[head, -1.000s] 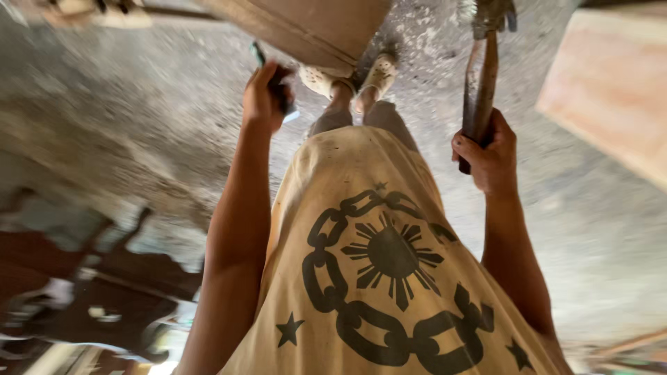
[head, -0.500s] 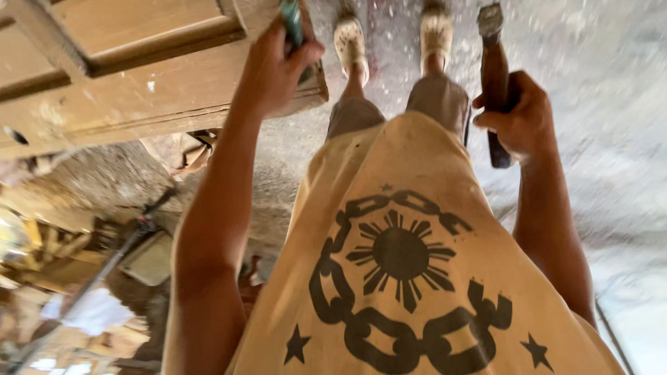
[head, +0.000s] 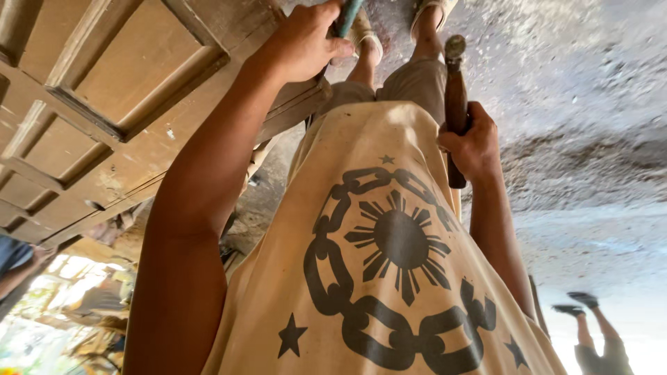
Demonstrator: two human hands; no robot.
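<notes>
My left hand is closed around a teal-handled tool whose tip is hidden; it sits at the edge of a brown panelled wooden door lying at the left. My right hand grips the dark wooden handle of a hammer. Its metal head points away from me, above the rough floor and next to my leg. My cream shirt with a dark chain-and-sun print fills the lower middle. My sandalled feet stand just beyond the hands.
Rough grey concrete floor spreads to the right. Another person's legs and dark shoes stand at the lower right. A blue sleeve shows at the left edge, with bright clutter below the door.
The view has swung, so the panelled door now fills the upper left. My left hand stays at its edge with the teal tool. The hammer hand has shifted slightly, still gripping.
</notes>
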